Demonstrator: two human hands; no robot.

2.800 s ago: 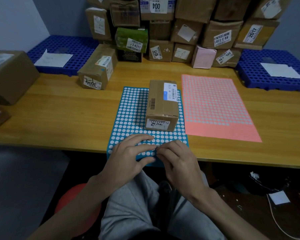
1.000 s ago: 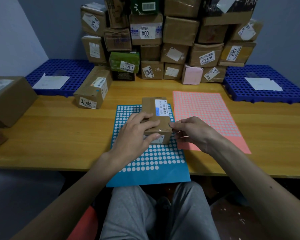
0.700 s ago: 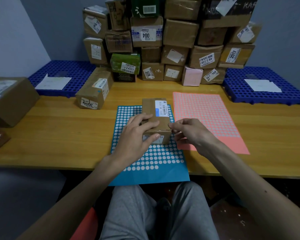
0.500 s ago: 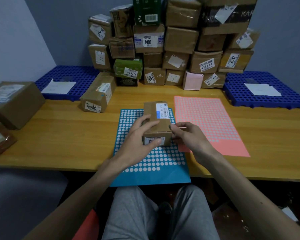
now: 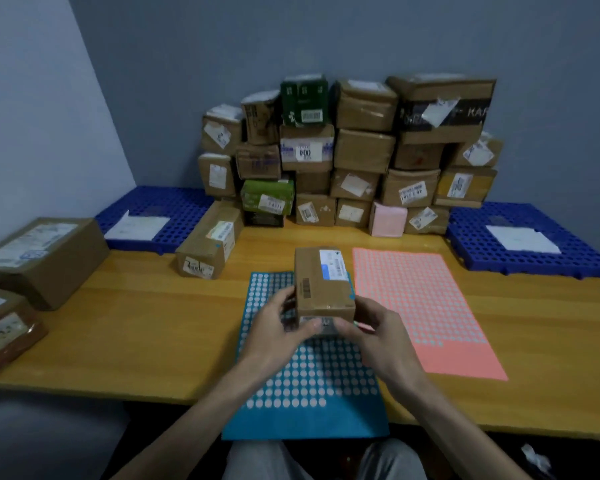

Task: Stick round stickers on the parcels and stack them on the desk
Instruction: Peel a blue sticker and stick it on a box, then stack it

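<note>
We grip a small cardboard parcel (image 5: 323,285) with left hand (image 5: 278,332) and right hand (image 5: 378,336) at frame centre, above the blue sticker sheet (image 5: 305,382).

Two sticker sheets (image 5: 305,382) (image 5: 426,306), two blue pallets (image 5: 160,202) (image 5: 471,230), one held parcel (image 5: 323,285), three loose parcels (image 5: 205,247) (image 5: 45,258) (image 5: 4,334), one parcel stack (image 5: 361,150).

One brown parcel (image 5: 323,285) is held at its near end by both hands: left grip (image 5: 278,327) on its left side, right grip (image 5: 378,336) on its right, fingers curled round the front face. Beneath it lies the blue sticker sheet (image 5: 309,386). The pink sticker sheet (image 5: 420,306) lies just beside that, to the right. Stacked parcels (image 5: 354,157) line the far edge of the tabletop (image 5: 136,323).
</note>
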